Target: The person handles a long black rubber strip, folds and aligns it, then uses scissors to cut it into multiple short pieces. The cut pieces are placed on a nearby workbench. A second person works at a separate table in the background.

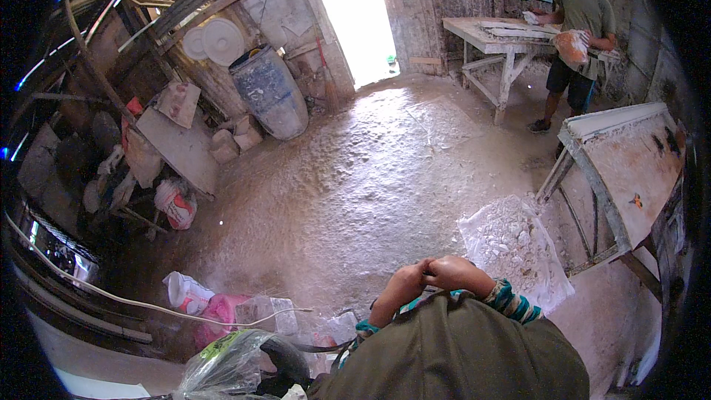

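Observation:
My left hand and my right hand meet in front of my dark olive garment, fingers bent and pressed together. Whatever may be between the fingertips is too small to make out. Patterned teal cuffs show at both wrists. Closest to my right hand, on the floor, lies a white sheet covered with broken white chunks. To the left of my left hand are a clear plastic container, a pink bag and a white bucket on its side.
A clear plastic bag and a pale cable are at lower left. A powdery slanted table stands right. Beyond it, a person holds a rounded orange-white object by a workbench. A blue barrel leans near the bright doorway.

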Motion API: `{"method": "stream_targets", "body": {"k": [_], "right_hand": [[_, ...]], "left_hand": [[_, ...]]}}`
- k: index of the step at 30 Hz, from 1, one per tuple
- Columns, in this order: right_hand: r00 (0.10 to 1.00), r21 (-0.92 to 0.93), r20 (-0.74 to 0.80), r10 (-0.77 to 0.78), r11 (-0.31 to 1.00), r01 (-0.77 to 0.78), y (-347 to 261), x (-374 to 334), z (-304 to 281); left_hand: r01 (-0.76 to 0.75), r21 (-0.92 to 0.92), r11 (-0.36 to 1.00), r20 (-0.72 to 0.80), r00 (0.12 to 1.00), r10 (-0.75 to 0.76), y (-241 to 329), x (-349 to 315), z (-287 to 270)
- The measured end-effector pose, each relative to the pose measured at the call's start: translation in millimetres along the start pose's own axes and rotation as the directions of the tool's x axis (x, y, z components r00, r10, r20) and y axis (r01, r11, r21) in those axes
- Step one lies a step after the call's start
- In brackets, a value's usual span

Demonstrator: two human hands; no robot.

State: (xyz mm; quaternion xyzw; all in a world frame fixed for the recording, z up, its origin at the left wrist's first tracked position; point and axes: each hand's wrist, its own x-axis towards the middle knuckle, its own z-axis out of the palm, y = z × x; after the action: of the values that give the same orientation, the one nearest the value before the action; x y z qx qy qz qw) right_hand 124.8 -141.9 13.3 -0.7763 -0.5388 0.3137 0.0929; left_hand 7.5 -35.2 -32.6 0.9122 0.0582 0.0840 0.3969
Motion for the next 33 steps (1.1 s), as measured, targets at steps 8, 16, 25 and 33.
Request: {"method": "stream_targets", "body": {"k": [8,16,25,33], "right_hand": [[0.986,0.555,-0.07,-0.152,0.815,0.165,-7,-14,-19],[0.968,0.845,-0.186,-0.166,0.476,0.244,10,-14,-21],[0.927,0.89,-0.318,-0.199,0.274,0.364,-4,-18,-20],[0.855,0.818,-0.465,-0.229,0.257,0.514,-6,-10,-17]], "left_hand": [[0.032,-0.095,0.995,-0.094,0.995,-0.041,-5,-6,-16],[0.223,-0.3,0.928,-0.145,0.951,-0.275,27,-10,-54],[0.101,-0.65,0.753,-0.18,0.942,-0.282,8,-11,-43],[0.143,-0.7,0.7,-0.032,0.972,-0.231,26,-11,-35]]}}
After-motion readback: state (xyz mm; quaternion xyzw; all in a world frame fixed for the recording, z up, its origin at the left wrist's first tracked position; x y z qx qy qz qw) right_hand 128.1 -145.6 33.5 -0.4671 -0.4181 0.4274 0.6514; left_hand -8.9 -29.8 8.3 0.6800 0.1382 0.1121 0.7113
